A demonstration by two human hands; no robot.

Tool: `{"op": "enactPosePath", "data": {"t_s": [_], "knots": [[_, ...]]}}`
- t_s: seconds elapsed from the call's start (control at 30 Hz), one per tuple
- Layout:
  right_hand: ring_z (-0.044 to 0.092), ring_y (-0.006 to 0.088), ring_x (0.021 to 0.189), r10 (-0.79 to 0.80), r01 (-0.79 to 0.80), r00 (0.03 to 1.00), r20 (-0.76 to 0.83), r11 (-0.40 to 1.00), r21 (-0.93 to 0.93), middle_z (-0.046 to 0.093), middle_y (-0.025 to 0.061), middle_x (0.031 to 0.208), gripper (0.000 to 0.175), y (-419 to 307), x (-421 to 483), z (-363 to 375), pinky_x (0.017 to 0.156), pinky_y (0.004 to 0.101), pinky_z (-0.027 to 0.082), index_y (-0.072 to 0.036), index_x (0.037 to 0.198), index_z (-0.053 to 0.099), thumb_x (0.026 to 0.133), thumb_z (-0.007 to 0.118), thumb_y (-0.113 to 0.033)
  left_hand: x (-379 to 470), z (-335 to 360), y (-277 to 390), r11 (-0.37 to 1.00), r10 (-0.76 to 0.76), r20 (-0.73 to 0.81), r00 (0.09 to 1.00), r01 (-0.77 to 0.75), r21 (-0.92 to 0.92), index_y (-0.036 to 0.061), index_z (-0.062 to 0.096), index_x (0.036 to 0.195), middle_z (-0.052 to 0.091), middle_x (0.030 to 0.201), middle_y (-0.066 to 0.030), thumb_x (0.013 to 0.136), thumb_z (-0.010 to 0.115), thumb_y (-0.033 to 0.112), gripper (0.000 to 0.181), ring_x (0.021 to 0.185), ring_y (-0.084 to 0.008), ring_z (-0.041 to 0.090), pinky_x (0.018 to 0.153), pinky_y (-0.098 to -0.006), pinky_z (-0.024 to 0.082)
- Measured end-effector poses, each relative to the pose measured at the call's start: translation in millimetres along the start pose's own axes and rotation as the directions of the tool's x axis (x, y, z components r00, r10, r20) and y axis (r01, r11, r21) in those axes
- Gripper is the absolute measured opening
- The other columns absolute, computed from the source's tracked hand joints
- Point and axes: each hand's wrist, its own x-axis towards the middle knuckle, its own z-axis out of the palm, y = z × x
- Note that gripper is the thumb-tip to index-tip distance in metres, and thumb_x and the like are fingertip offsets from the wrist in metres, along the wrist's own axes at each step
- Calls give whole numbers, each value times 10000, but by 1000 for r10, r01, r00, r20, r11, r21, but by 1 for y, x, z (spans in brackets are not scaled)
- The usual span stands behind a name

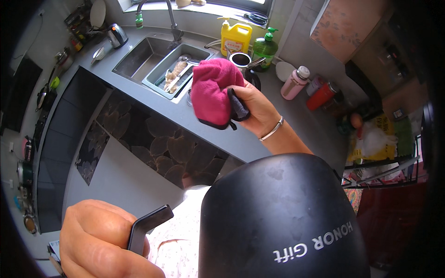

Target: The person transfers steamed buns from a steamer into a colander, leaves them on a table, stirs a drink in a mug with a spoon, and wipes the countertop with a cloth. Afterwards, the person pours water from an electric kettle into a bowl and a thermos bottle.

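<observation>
My right hand holds a bunched magenta cloth with a dark edge, raised above the front of the countertop. A silver bracelet circles that wrist. At the lower left, my left hand is curled around a bent black handle. Very close to the camera is a large, smooth black vessel bearing white writing. It hides part of my right forearm. Where the handle joins the vessel is not visible, so I cannot tell whether they are one piece.
Behind the cloth is a double sink with a grey basket holding utensils. A yellow jug, a green pump bottle, a pink flask and a red container stand along the counter. An electric kettle stands left.
</observation>
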Motion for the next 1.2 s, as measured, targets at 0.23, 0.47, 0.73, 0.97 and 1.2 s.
{"op": "enactPosePath", "data": {"t_s": [0.23,0.47,0.73,0.97,1.2], "knots": [[509,55,427,43,-85,950,-309,988,-125,606,13,726,232,41,-10,-66,300,173,329,-89,1195,541,980,462,-130,5,2,7,998,-44,-45,998,46,42,86,549,670,601,752,10,693,660,-109,226,410,-116,388,394,-214,306],[563,89,625,68,-233,831,-552,944,-235,602,-6,788,267,73,-21,-154,505,238,437,-103,1105,573,930,516,-298,5,6,20,990,-61,-52,997,67,126,107,575,666,573,699,21,755,658,41,139,465,-101,416,442,-244,310],[552,337,1106,-686,-476,694,-218,-210,-854,609,144,1143,417,93,-67,-261,915,381,443,-75,1185,580,801,659,-217,6,3,12,997,-23,-31,999,25,71,86,536,655,605,763,24,691,638,-125,237,411,-112,340,391,-221,263],[270,341,1391,-293,-303,942,-166,-523,-796,341,126,1488,530,140,-64,-213,1102,526,243,-231,1341,505,862,597,-440,8,-2,1,998,61,-39,997,-60,26,67,568,690,630,787,-9,712,635,-122,202,427,-110,349,405,-226,285],[121,320,1451,-183,-251,968,-174,-630,-735,174,54,1577,517,144,-48,-236,1142,543,151,-320,1426,405,936,477,-467,43,26,-3,983,183,-194,964,-178,43,106,653,721,548,659,-21,835,672,362,280,490,-110,375,433,-253,263]]}}
